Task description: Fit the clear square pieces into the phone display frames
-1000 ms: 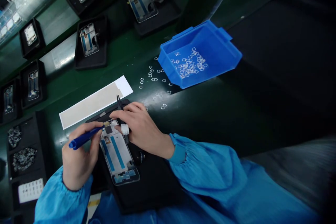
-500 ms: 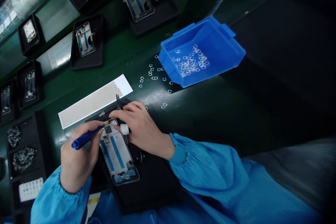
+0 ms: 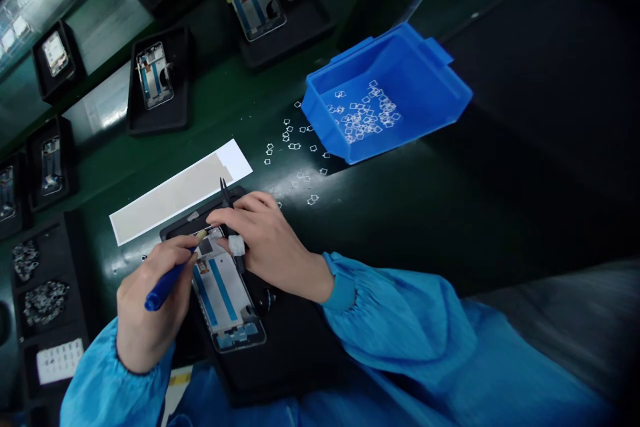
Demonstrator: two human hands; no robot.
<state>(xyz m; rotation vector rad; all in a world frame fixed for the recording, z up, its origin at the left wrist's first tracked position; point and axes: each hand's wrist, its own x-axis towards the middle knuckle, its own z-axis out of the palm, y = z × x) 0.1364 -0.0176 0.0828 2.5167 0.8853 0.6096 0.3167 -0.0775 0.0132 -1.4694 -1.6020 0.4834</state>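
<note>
A phone frame (image 3: 225, 293) with two blue strips lies in a black tray (image 3: 295, 353) close to my body. My left hand (image 3: 150, 293) is closed around a blue pen-shaped tool (image 3: 167, 285), whose pale tip (image 3: 201, 234) meets the frame's upper end; the kind of tool is not clear. My right hand (image 3: 275, 253) is at the frame's upper right, its fingertips touching the top edge. Dark tweezers (image 3: 225, 192) stick out from between its fingers, points away from me. A white wrap (image 3: 237, 245) covers part of its thumb.
A blue bin (image 3: 425, 107) holds many tiny white frames, with several more scattered on the green bench (image 3: 390, 213). A white-edged strip (image 3: 175, 197) lies beyond the tray. Black trays with phone frames (image 3: 155, 77) stand further left, and a compartment tray (image 3: 75, 273) holds small parts.
The rear end of the blue tool has swung slightly right and lower, my left hand shifting with it. My right hand and the phone frame stay almost still.
</note>
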